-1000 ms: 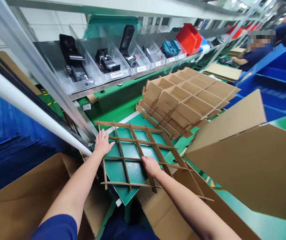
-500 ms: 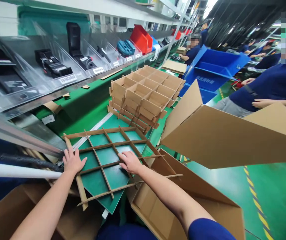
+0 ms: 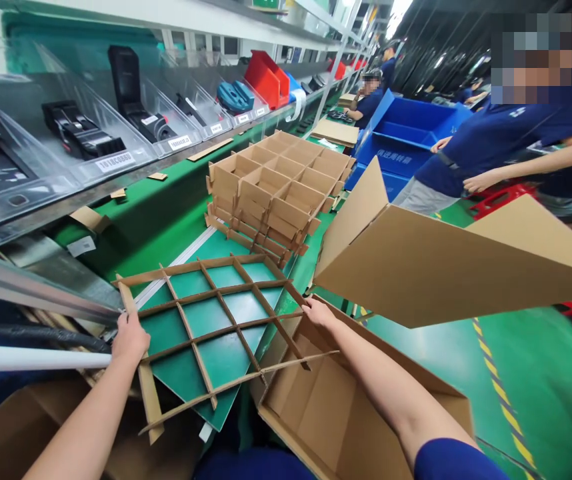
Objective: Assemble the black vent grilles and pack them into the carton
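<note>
A cardboard divider (image 3: pixel 237 327), a grid of thin interlocked strips, lies over the green board on the bench in front of me. On its left side, my left hand (image 3: pixel 131 339) is closed around the outer strip. My right hand (image 3: pixel 319 313) pinches the strip at the right side; its fingertips are partly hidden. Right beside that hand and below it is an open cardboard box (image 3: pixel 336 407), with the divider's right corner reaching over its edge. Behind the grid stands a stack of similar assembled dividers (image 3: pixel 266 193).
A raised box flap (image 3: pixel 446 267) stands at the right. Clear bins with black parts (image 3: pixel 86 130) and a red bin (image 3: pixel 267 79) line the shelf. Blue crates (image 3: pixel 406 140) are farther back. A person in dark blue (image 3: pixel 466 153) stands beyond the flap. A white pole (image 3: pixel 41 357) crosses at left.
My right hand has moved from the middle of the grid to its right side and closed on a strip. My left hand has curled around the left strip. The person behind has shifted left.
</note>
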`<state>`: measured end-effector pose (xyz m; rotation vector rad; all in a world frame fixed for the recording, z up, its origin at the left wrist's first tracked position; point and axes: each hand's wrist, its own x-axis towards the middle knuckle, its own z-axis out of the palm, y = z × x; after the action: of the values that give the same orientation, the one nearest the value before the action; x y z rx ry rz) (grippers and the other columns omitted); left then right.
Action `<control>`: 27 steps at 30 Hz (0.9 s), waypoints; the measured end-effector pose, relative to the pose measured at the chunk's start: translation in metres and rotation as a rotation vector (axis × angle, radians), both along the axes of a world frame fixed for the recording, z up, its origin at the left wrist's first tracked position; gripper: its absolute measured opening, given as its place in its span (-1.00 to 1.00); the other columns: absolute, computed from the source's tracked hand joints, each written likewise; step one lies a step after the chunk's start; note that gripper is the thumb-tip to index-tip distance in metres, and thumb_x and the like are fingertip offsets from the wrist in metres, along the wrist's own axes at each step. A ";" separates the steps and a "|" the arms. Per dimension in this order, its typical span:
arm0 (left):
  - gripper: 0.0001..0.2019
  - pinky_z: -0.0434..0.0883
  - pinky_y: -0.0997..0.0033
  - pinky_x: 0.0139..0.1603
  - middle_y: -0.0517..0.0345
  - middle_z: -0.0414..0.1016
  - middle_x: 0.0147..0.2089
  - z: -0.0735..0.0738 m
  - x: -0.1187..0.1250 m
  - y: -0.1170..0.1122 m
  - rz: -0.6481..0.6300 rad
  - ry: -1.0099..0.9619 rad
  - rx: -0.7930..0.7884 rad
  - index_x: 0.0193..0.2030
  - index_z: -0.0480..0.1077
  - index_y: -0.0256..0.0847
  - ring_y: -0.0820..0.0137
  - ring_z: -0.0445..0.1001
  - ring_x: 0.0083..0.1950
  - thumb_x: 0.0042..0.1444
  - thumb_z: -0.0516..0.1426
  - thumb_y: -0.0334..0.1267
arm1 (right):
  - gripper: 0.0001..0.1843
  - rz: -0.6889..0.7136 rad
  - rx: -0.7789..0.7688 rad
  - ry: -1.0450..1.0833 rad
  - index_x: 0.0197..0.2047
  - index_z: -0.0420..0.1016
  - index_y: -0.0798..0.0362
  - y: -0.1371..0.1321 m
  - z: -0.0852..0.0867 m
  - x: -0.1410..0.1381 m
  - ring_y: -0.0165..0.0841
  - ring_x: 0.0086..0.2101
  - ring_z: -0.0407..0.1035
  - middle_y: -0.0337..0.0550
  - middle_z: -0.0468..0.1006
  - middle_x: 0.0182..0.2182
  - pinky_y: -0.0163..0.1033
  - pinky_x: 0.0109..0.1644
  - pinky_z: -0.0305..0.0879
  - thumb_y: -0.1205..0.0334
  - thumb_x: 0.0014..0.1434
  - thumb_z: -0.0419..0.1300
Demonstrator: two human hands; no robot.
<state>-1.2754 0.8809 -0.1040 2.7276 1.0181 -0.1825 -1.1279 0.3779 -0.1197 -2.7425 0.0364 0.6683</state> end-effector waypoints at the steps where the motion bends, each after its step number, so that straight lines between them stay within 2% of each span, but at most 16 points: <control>1: -0.33 0.42 0.05 -0.05 -0.19 0.00 0.35 -0.001 -0.003 -0.001 -0.007 0.002 0.008 0.33 -0.02 -0.20 0.01 0.43 0.04 0.02 0.00 -0.33 | -0.70 0.017 0.021 0.004 -0.06 0.50 -0.03 -0.002 -0.001 -0.003 -0.28 -0.10 0.41 -0.12 0.56 -0.10 -0.28 -0.09 0.24 0.21 0.23 0.01; 5: -0.37 0.42 0.10 -0.05 -0.20 -0.02 0.35 -0.002 -0.012 -0.006 -0.065 0.042 0.010 0.31 0.02 -0.20 0.06 0.43 0.03 0.04 -0.03 -0.39 | -0.64 0.027 0.065 0.016 -0.03 0.52 -0.06 -0.009 -0.004 -0.013 -0.26 -0.05 0.41 -0.17 0.55 -0.04 -0.27 -0.05 0.24 0.31 0.17 0.01; 9: -0.33 0.43 0.13 -0.10 -0.22 -0.09 0.38 -0.004 -0.017 -0.011 -0.026 0.081 0.015 0.34 -0.04 -0.17 0.09 0.46 -0.01 0.04 -0.05 -0.42 | -0.56 -0.008 0.071 0.017 0.10 0.45 -0.07 -0.011 -0.007 -0.026 -0.19 0.00 0.39 -0.12 0.52 0.03 -0.21 -0.02 0.27 0.26 0.21 -0.05; 12: -0.29 0.42 0.14 -0.10 -0.23 -0.21 0.41 -0.006 -0.019 -0.011 0.006 0.092 0.032 0.36 -0.07 -0.13 0.08 0.47 0.00 0.02 -0.02 -0.42 | -0.54 -0.034 0.091 0.021 0.13 0.42 -0.12 -0.011 -0.010 -0.033 -0.23 -0.01 0.40 -0.17 0.51 0.04 -0.24 -0.04 0.29 0.20 0.25 -0.10; 14: -0.24 0.42 0.13 -0.10 -0.22 -0.29 0.44 -0.008 -0.017 -0.009 -0.014 0.111 0.038 0.39 -0.15 -0.11 0.04 0.45 0.04 0.01 -0.02 -0.43 | -0.53 -0.056 0.101 0.019 0.15 0.41 -0.14 -0.010 -0.013 -0.036 -0.24 0.01 0.40 -0.19 0.50 0.06 -0.24 -0.03 0.30 0.19 0.25 -0.11; 16: -0.24 0.43 0.14 -0.12 -0.21 -0.32 0.45 -0.008 -0.013 -0.005 -0.053 0.142 0.037 0.38 -0.14 -0.13 0.05 0.45 0.04 0.00 -0.02 -0.44 | -0.52 -0.080 0.102 0.009 0.16 0.39 -0.12 -0.010 -0.016 -0.037 -0.23 0.02 0.39 -0.17 0.50 0.06 -0.23 -0.01 0.29 0.22 0.24 -0.11; 18: -0.33 0.44 0.17 -0.13 -0.26 -0.17 0.41 -0.009 -0.009 -0.002 -0.080 0.168 0.033 0.32 0.00 -0.19 0.11 0.48 -0.03 0.01 -0.02 -0.45 | -0.52 -0.096 0.097 -0.005 0.16 0.40 -0.09 -0.010 -0.018 -0.037 -0.22 0.01 0.40 -0.13 0.51 0.04 -0.23 -0.01 0.29 0.23 0.24 -0.11; 21: -0.48 0.43 0.17 -0.11 -0.27 0.16 0.23 -0.010 -0.010 -0.003 -0.087 0.175 0.035 0.18 0.19 -0.24 0.16 0.51 -0.12 0.02 -0.01 -0.45 | -0.54 -0.086 0.093 -0.029 0.11 0.44 -0.09 -0.012 -0.017 -0.038 -0.22 -0.03 0.43 -0.11 0.55 -0.02 -0.24 -0.04 0.29 0.24 0.24 -0.10; 27: -0.50 0.41 0.24 -0.08 -0.23 0.14 0.19 -0.007 -0.042 -0.018 -0.147 0.159 0.064 0.17 0.16 -0.27 0.20 0.48 -0.05 0.04 -0.06 -0.50 | -0.56 -0.013 0.100 -0.060 0.05 0.48 -0.07 -0.028 -0.010 -0.046 -0.21 -0.06 0.43 -0.09 0.57 -0.06 -0.25 -0.08 0.27 0.24 0.26 -0.13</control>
<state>-1.3170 0.8626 -0.1109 2.8860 0.8753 -0.4040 -1.1736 0.3501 -0.1298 -2.6624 0.0066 0.5677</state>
